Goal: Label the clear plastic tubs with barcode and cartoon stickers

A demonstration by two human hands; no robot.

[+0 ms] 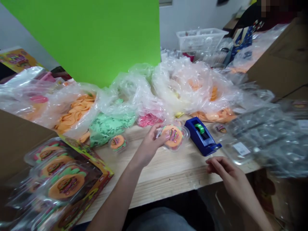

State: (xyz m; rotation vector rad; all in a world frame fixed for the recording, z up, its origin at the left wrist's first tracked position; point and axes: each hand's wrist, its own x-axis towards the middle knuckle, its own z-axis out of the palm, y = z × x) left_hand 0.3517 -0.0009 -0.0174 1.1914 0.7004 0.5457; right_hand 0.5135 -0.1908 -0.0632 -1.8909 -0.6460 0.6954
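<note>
My left hand [150, 144] holds a clear plastic clamshell pack [173, 137] with an orange printed round inside, just above the wooden table [168, 170]. My right hand [225, 171] hovers over the table's front edge below a blue tape dispenser [202, 136] with a green roll; its fingers are loosely curled and I see nothing in them. A second small filled pack [117, 142] lies on the table left of my left hand.
A printed display box [79, 173] at lower left holds several filled packs. Clear bags of orange [74, 112], green [110, 125] and pink [150, 120] pieces line the back. Empty clear trays [260, 138] pile up at right. A white basket [201, 38] stands behind; another person sits far right.
</note>
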